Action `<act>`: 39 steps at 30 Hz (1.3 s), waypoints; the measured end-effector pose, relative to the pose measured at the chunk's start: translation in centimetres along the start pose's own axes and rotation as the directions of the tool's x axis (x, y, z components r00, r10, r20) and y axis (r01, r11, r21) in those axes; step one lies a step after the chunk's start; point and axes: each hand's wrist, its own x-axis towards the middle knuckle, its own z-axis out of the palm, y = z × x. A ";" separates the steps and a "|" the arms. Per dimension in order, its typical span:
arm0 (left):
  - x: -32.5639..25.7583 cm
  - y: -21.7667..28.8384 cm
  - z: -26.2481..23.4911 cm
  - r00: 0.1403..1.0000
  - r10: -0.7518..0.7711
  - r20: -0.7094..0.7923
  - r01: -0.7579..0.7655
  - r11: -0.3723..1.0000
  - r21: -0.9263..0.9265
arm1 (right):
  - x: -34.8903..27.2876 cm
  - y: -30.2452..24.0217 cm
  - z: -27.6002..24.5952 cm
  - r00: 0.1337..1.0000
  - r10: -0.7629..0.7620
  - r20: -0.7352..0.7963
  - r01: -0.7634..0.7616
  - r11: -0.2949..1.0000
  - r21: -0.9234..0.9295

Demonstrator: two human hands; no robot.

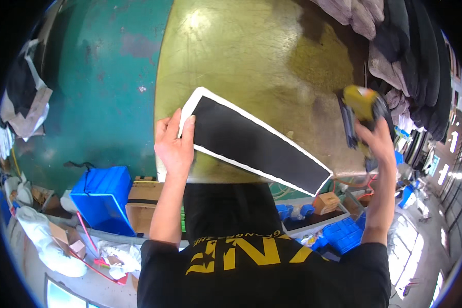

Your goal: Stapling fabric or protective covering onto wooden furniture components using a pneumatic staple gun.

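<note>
A long tapered panel (pixel 251 141) with a black face and a white border lies slantwise in front of me, its narrow end toward the lower right. My left hand (pixel 175 141) grips its wide end, the thumb on the top face and the fingers around the edge. Off to the right, apart from the panel, my right hand (pixel 377 138) is closed round a yellow and black staple gun (pixel 362 105). Motion blurs this tool, and its working end cannot be made out clearly.
The worn yellow tabletop (pixel 231 56) meets a green surface (pixel 108 61) on the left. Dark and grey padded pieces (pixel 416 56) are piled at the right. Below the table's near edge stand blue bins (pixel 105 197) and cardboard boxes (pixel 141 203). An orange-red hose (pixel 351 183) runs near the right corner.
</note>
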 end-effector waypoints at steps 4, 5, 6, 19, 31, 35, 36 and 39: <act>-0.1 0.1 -0.8 1.000 -0.008 0.025 0.008 1.000 0.001 | -9.0 -6.8 3.2 0.938 -0.196 0.287 0.172 0.979 0.110; 0.3 0.0 -0.3 0.999 0.053 0.011 -0.053 0.996 0.073 | -8.2 -5.1 4.9 0.798 -0.390 0.459 0.558 0.765 -0.321; 0.3 -0.1 -0.2 0.999 0.046 0.008 -0.047 0.997 0.062 | -8.2 -9.6 8.8 0.914 -0.117 0.388 0.124 0.992 0.007; 0.3 -0.1 -0.5 0.994 -0.020 0.104 0.030 0.995 -0.097 | -2.9 -15.1 20.0 0.953 0.018 0.302 -0.001 0.998 -0.057; -0.3 -0.8 0.2 0.998 0.038 0.054 -0.035 0.998 -0.049 | -2.8 -14.9 21.8 0.937 -0.168 0.307 0.224 0.961 -0.159; -0.3 -0.6 -0.3 0.997 0.014 0.074 -0.011 0.999 -0.047 | -3.0 -15.6 22.0 0.935 -0.141 0.327 0.198 0.969 -0.149; -0.4 -0.7 -0.3 0.995 0.015 0.094 -0.015 1.000 -0.006 | -3.2 -15.4 22.0 0.934 -0.141 0.328 0.197 0.969 -0.146; -0.4 -0.7 -0.2 0.994 0.009 0.110 -0.013 0.999 0.030 | -3.5 -15.4 22.0 0.903 -0.106 0.417 0.182 0.972 -0.147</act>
